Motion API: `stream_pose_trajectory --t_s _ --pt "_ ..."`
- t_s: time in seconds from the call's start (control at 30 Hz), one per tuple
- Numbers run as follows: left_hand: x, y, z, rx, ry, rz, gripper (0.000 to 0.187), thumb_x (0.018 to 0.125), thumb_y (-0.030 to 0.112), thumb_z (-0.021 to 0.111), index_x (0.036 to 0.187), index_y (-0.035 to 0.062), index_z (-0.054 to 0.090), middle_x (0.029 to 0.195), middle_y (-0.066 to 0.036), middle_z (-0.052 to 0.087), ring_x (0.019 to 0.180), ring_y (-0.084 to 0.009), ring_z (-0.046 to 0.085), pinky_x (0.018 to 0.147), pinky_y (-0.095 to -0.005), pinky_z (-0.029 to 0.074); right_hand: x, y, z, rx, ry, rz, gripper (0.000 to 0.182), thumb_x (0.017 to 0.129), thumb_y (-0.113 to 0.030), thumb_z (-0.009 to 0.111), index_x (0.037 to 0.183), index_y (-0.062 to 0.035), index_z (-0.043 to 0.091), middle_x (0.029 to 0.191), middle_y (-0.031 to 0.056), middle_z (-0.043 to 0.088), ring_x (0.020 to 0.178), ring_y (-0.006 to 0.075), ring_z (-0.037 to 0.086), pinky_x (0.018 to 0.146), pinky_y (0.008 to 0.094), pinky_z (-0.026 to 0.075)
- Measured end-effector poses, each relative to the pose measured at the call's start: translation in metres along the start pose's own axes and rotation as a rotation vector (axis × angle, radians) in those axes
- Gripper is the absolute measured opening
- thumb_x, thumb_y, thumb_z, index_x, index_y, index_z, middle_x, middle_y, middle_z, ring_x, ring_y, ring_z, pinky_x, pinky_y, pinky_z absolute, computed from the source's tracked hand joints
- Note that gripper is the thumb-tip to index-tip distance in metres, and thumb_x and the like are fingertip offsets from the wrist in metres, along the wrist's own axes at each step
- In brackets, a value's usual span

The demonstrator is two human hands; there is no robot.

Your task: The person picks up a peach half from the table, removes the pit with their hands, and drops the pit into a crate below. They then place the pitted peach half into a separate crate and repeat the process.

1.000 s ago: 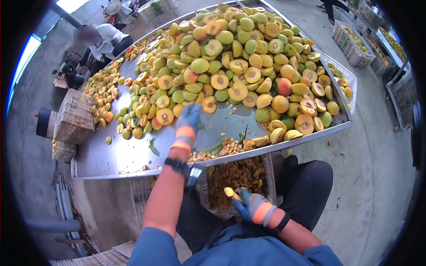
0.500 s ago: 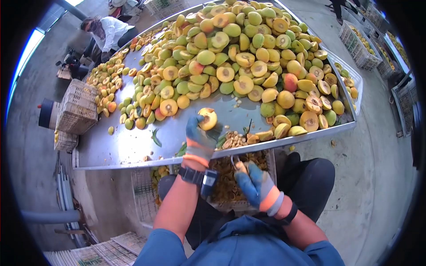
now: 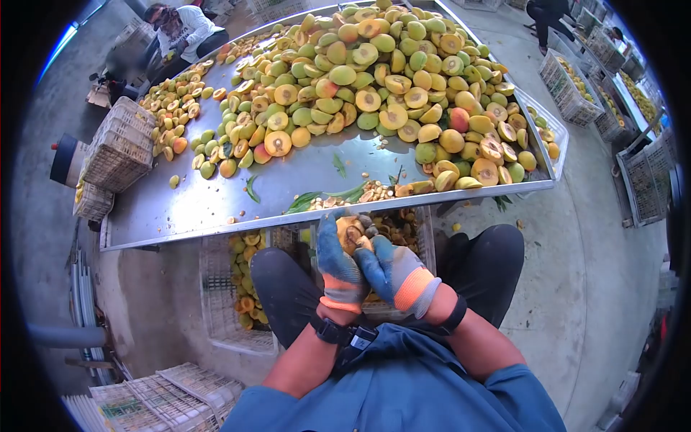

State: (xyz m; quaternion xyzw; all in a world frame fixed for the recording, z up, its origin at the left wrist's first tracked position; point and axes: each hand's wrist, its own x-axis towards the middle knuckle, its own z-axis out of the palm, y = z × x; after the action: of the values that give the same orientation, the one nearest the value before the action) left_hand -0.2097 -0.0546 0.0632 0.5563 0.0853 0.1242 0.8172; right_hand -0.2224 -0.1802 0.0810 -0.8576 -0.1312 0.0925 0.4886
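Now my left hand has met my right hand, occupying both.
Left clamps a fruit half just outside the surface's near edge; right touches it, grip unclear.

Back from over the metal table, the left hand is now cradling the peach half nearer the body, the right hand meeting it.
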Motion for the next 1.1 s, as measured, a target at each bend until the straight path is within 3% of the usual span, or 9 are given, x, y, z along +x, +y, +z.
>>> stream_pose_trajectory --t_s 0.03,0.23,0.33,0.43,0.5,0.7,0.97,1.03,1.1 --pt "-0.001 0.002 -0.001 -0.308 0.004 -0.233 0.028 0.111 0.029 0.044 0.121 0.0058 0.056 0.105 -0.011 0.065 0.090 -0.0205 0.065 0.080 -0.0338 0.058 -0.002 -0.002 -0.001 -0.004 0.006 0.003 0.028 0.104 -0.026 0.056 0.106 0.0023 0.058 0.082 0.0311 0.067 0.081 0.0529 0.066 0.066 0.0558 0.051" --pt "-0.006 -0.009 0.000 -0.380 0.073 -0.318 0.047 0.108 0.052 0.047 0.102 0.0073 0.060 0.090 -0.009 0.064 0.080 -0.0209 0.062 0.073 -0.0326 0.055 -0.006 -0.004 -0.012 -0.147 -0.119 0.008 0.032 0.106 -0.028 0.051 0.107 0.0016 0.061 0.085 0.0321 0.067 0.082 0.0529 0.065 0.066 0.0546 0.052" --pt "-0.009 -0.011 0.000 -0.310 0.063 -0.305 0.051 0.107 0.056 0.048 0.100 0.0070 0.061 0.087 -0.009 0.064 0.079 -0.0215 0.062 0.073 -0.0341 0.055 -0.005 0.020 -0.006 -0.041 -0.193 -0.263 0.035 0.106 -0.031 0.051 0.103 0.0020 0.064 0.084 0.0286 0.069 0.075 0.0459 0.069 0.067 0.0516 0.053" --pt "-0.011 -0.002 0.002 -0.329 -0.022 -0.344 0.055 0.105 0.060 0.049 0.097 0.0068 0.062 0.086 -0.009 0.064 0.078 -0.0228 0.063 0.072 -0.0361 0.055 -0.009 0.022 -0.009 0.299 -0.276 -0.170 0.038 0.107 -0.034 0.052 0.099 -0.0002 0.068 0.077 0.0153 0.069 0.064 0.0271 0.065 0.059 0.0418 0.050" --pt "-0.014 0.000 0.003 -0.378 -0.062 -0.385 0.057 0.104 0.062 0.051 0.094 0.0068 0.062 0.085 -0.010 0.063 0.077 -0.0235 0.063 0.071 -0.0372 0.055 -0.012 0.008 -0.022 0.698 -0.521 0.450 0.039 0.107 -0.038 0.052 0.091 -0.0065 0.067 0.068 0.0013 0.060 0.055 0.0118 0.052 0.049 0.0312 0.041" --pt "-0.017 -0.007 -0.007 -0.397 -0.171 -0.523 0.060 0.102 0.065 0.052 0.095 0.0066 0.064 0.084 -0.011 0.065 0.075 -0.0235 0.065 0.071 -0.0373 0.057 -0.022 0.012 -0.025 1.124 -0.667 0.668 0.044 0.105 -0.051 0.057 0.082 -0.0131 0.059 0.059 -0.0034 0.045 0.043 0.0073 0.037 0.040 0.0250 0.027" --pt "-0.006 0.013 -0.022 -0.371 -0.130 -0.690 0.043 0.104 0.050 0.058 0.096 0.0079 0.062 0.088 -0.009 0.064 0.079 -0.0241 0.065 0.074 -0.0369 0.058 -0.022 0.019 -0.025 1.174 -0.755 0.641 0.040 0.104 -0.046 0.060 0.093 -0.0085 0.062 0.059 -0.0022 0.049 0.042 0.0085 0.041 0.040 0.0253 0.031" --pt "0.011 0.009 -0.061 -0.476 0.091 -0.554 0.038 0.104 0.044 0.059 0.099 0.0066 0.063 0.091 -0.009 0.066 0.085 -0.0231 0.067 0.079 -0.0372 0.059 -0.022 0.016 -0.017 1.188 -0.832 0.618 0.040 0.104 -0.045 0.060 0.094 -0.0063 0.063 0.059 -0.0017 0.050 0.043 0.0107 0.044 0.041 0.0283 0.035" --pt "0.003 0.045 -0.085 0.533 -0.007 0.221 0.027 0.102 0.031 0.066 0.105 0.0045 0.065 0.099 -0.009 0.070 0.094 -0.0203 0.069 0.085 -0.0372 0.057 -0.031 0.017 0.008 0.557 -0.335 0.001 0.030 0.107 -0.033 0.058 0.101 -0.0049 0.067 0.069 0.0033 0.059 0.060 0.0143 0.058 0.056 0.0303 0.045"
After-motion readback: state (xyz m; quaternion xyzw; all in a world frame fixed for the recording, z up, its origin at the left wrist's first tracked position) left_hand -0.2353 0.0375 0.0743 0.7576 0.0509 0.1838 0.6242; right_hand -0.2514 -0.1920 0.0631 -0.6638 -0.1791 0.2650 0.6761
